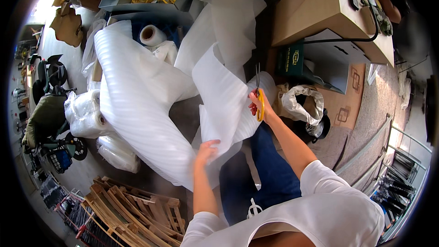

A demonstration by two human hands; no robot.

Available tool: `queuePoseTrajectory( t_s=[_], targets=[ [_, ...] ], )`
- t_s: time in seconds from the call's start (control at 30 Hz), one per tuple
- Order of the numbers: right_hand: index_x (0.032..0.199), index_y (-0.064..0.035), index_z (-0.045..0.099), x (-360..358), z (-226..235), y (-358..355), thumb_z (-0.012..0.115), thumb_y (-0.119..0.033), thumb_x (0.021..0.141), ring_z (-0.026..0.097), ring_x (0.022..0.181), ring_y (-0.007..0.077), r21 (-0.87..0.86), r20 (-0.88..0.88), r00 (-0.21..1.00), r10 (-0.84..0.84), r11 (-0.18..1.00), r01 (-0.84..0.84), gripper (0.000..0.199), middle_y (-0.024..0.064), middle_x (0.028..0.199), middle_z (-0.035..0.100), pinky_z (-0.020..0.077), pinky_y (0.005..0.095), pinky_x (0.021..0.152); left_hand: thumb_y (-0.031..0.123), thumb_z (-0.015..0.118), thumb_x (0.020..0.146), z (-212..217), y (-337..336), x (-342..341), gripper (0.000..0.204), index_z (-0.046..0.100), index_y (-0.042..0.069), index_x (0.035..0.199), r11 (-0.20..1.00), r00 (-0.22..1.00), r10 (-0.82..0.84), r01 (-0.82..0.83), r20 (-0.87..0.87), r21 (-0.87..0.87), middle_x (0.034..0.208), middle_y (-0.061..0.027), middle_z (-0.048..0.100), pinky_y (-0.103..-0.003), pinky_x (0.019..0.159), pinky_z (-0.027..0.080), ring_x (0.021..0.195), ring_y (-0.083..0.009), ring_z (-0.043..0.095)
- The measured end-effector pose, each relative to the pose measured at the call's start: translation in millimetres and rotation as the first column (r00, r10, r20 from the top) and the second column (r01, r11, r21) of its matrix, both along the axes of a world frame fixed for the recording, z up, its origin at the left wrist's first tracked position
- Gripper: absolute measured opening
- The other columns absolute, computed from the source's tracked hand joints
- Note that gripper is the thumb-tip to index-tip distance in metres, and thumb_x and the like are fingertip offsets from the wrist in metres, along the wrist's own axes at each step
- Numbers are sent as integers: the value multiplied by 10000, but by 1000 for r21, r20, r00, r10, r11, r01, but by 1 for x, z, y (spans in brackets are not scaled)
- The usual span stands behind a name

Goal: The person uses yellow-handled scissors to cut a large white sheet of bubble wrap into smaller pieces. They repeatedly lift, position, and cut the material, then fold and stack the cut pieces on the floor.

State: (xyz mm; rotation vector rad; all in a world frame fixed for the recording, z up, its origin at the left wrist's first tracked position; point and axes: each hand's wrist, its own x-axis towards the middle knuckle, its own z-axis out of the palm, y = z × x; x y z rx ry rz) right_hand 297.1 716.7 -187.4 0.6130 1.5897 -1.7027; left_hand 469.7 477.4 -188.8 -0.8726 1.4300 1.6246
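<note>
My right hand (256, 103) is closed around yellow-handled scissors (261, 110). Their metal blades point away from me and look nearly together. At the near edge of a white foam sheet (222, 103), my left hand (208, 151) has its fingers closed on the material, somewhat blurred by motion. The sheet curls in front of my legs, with a rolled part beside the scissors. To the left lies a large ribbed white foam roll (141, 100), its loose end draping down toward my left forearm. More thin foam (233, 18) spreads out beyond my hands.
A wooden cabinet (315, 9) stands far right, above an open grey box (327, 59). A white sack-lined bin (304, 105) is close to my right. Plastic-wrapped rolls (87, 114) sit left, wooden pallets (137, 210) near left. A metal rail (366, 151) runs at right.
</note>
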Motion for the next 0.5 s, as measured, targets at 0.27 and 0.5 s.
queuePoseTrajectory(
  t_s=[0.27,0.5],
  targets=[
    [1049,-2,375,-6,23,-50,634,-319,685,556,750,250,474,-97,878,469,797,-374,548,188,802,539,444,341,614,-1,470,743,22,78,-96,346,505,-12,1087,979,804,43,-152,-593,-135,910,-114,590,-262,712,432,775,-158,559],
    [943,-26,398,-95,24,-48,552,-74,677,540,718,288,590,-508,798,323,806,49,312,155,786,544,425,350,657,125,442,823,53,68,-80,355,453,26,1164,870,798,455,-302,-396,390,1137,-72,505,-256,826,378,966,-129,508]
  ],
)
